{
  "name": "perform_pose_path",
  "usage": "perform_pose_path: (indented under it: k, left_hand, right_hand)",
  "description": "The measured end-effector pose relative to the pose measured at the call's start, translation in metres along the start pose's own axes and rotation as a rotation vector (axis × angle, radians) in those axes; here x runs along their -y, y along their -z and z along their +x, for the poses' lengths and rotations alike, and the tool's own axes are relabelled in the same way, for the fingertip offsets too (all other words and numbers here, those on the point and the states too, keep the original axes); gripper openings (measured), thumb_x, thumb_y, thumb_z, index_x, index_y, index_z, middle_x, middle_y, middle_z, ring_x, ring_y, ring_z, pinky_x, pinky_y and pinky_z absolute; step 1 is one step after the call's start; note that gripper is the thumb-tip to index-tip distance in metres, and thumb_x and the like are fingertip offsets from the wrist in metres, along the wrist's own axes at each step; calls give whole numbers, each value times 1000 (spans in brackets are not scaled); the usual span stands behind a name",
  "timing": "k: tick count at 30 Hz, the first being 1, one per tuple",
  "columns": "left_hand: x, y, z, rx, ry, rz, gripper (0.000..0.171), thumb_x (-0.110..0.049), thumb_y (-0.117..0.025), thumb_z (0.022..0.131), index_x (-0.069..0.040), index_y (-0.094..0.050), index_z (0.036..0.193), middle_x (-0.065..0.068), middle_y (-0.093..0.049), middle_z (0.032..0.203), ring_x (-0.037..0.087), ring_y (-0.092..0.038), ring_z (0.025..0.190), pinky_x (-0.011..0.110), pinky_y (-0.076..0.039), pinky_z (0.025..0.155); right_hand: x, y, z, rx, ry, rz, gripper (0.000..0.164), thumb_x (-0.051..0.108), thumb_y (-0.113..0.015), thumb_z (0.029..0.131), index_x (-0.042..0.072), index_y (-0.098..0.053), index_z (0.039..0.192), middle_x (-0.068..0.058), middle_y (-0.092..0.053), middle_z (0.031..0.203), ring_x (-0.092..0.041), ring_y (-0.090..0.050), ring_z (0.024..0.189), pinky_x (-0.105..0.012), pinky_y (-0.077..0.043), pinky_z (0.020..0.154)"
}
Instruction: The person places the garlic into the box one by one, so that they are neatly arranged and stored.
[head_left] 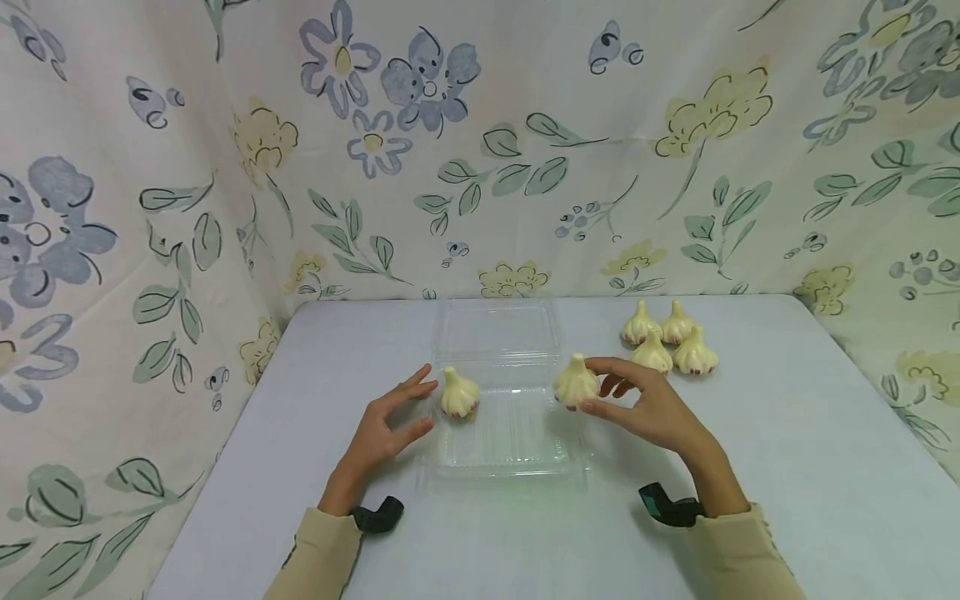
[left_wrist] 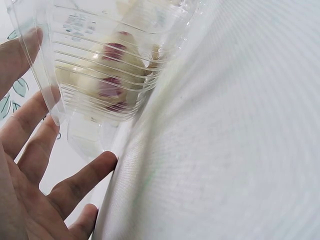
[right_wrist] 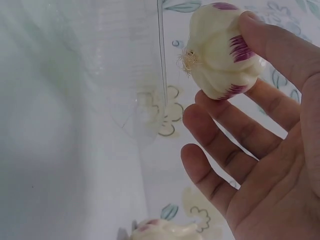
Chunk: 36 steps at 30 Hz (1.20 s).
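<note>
Right hand [head_left: 651, 407] is pinching one garlic bulb [head_left: 576, 383] between thumb and fingertips, the lower fingers loosely bent and clear of it; the bulb is hanging just by the right edge of the clear plastic container [head_left: 501, 437], neck upward. Left hand [head_left: 384, 425] is holding nothing, fingers spread at the container's left side; whether they are touching the plastic, cannot tell. A second bulb [head_left: 459, 395] is sitting in the container's left part, and four more bulbs [head_left: 651, 353] are standing grouped beyond the right hand. Handling, judged: glossy skin is suggesting a light, stiff, moulded piece, somewhat slippery, unlikely to bruise; the broad belly is offering the best hold, the narrow neck a poorer one. The container is looking thin, flexible and easily shifted, so its rim is the better place to steady it. View comparison: right wrist is showing the root tuft [right_wrist: 189, 61] and purple streaks under the thumb, the tuft being hidden from the head camera; left wrist is revealing the ribbed side wall [left_wrist: 100, 65] with purple patches behind it; only head is showing the whole lid [head_left: 497, 327] lying open behind.
</note>
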<state>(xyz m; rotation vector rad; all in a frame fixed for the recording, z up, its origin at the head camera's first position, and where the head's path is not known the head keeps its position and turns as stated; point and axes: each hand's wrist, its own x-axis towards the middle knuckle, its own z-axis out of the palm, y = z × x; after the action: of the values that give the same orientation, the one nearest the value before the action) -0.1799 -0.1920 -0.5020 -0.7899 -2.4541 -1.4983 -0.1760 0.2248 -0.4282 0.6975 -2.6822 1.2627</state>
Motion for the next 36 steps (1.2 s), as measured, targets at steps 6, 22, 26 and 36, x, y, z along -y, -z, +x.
perform_pose_path:
  k: [6, 22, 26, 36]
  left_hand:
    - [4, -1, 0, -1, 9, 6, 54, -11, -77, 89, -17, -62, 141, 4, -44, 161, 29, -39, 151, 26, -26, 121]
    - [3, -1, 1, -11, 18, 22, 54, -13, -78, 88, -18, -63, 140, 2, -46, 160, 27, -42, 149, 32, -28, 121]
    - [5, -1, 1, -11, 18, 28, 54, -13, -78, 88, -17, -63, 140, 2, -46, 160, 26, -42, 150, 32, -28, 121]
    - [7, -1, 1, -8, 19, 27, 53, -13, -77, 89, -14, -63, 140, 2, -46, 160, 27, -42, 150, 32, -28, 121]
  right_hand:
    - [2, -7, 1, 14, 21, 18, 51, 23, -84, 86, 16, -66, 134, 1, -72, 118, -19, -65, 93, -32, -56, 81]
    - [15, -25, 3, 50, 71, 82, 50, 23, -83, 87, 18, -66, 134, 2, -72, 123, -17, -64, 95, -29, -54, 83]
    - [17, -30, 4, 56, 79, 94, 50, 23, -82, 87, 18, -66, 134, 1, -71, 125, -14, -63, 96, -31, -54, 83]
    - [21, -40, 6, 43, 115, 95, 51, 22, -83, 87, 20, -65, 134, 2, -71, 126, -9, -62, 97, -34, -54, 82]
